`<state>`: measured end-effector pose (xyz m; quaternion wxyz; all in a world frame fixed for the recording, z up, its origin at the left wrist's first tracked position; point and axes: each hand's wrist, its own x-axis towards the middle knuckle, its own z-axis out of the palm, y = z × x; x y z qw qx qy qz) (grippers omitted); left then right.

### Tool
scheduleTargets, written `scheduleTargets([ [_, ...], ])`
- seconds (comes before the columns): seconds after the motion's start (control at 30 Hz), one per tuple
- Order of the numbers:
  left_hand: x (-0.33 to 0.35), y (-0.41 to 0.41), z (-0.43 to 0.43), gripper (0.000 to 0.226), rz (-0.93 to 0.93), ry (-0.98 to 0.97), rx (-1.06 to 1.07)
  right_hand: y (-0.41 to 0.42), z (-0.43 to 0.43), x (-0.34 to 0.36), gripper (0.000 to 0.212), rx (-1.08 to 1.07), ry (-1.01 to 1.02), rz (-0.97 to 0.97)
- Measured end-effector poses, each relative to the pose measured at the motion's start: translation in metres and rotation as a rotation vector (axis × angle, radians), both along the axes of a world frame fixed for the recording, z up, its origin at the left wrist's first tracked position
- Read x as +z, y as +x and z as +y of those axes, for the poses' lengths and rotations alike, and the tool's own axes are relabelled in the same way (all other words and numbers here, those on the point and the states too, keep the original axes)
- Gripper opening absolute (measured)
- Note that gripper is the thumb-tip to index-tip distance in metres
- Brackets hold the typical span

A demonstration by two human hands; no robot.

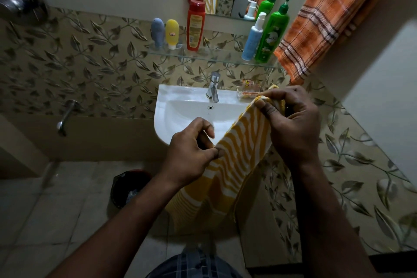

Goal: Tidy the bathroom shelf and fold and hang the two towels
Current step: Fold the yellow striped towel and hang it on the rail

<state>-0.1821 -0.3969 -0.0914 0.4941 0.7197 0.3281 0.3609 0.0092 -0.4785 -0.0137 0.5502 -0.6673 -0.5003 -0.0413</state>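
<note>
I hold a yellow and white striped towel (234, 160) in front of the sink. My left hand (191, 153) pinches its lower left edge, and my right hand (291, 119) grips its upper corner, higher and further right. The rest of the towel hangs down between my arms. An orange checked towel (327, 18) hangs at the upper right beside the mirror. On the glass shelf (209, 56) stand a grey tube (157, 32), a yellow tube (172, 33), a red bottle (195, 26), a white and blue pump bottle (253, 39) and a green pump bottle (272, 34).
A white sink (180, 106) with a chrome tap (214, 87) sits below the shelf, a soap dish (249, 91) on its right rim. A dark bin (128, 187) stands on the tiled floor at the left. A wall spout (65, 117) and shower knob (18, 0) are further left.
</note>
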Motion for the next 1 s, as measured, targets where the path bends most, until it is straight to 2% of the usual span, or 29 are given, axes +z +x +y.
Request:
scheduleTargets([
  [0.07,0.001,-0.001,0.001,0.03,0.049,0.023,-0.087,-0.001,0.0,0.001,0.013,0.006,0.021,-0.005],
  [0.17,0.0,-0.002,-0.001,0.022,-0.013,0.05,-0.157,-0.001,0.002,0.005,0.012,0.007,0.061,0.016],
  [0.4,-0.004,0.006,-0.007,0.028,-0.141,0.067,-0.126,-0.004,0.008,0.008,0.011,0.006,0.091,0.073],
  [0.57,-0.005,0.007,-0.013,0.033,-0.205,0.01,-0.104,-0.003,0.01,0.012,0.009,-0.014,0.105,0.08],
  [0.67,-0.004,0.008,-0.013,0.026,-0.19,0.102,-0.122,-0.004,0.012,0.014,0.009,-0.024,0.114,0.087],
  [0.77,-0.002,0.01,-0.014,0.029,-0.196,0.175,-0.137,-0.003,0.014,0.017,0.011,-0.022,0.114,0.091],
  [0.9,0.0,0.013,-0.014,0.034,-0.113,0.369,-0.101,-0.004,0.015,0.018,0.012,-0.03,0.114,0.087],
  [1.0,0.001,0.015,-0.013,0.028,-0.005,0.531,-0.02,-0.005,0.014,0.018,0.012,-0.035,0.114,0.082],
])
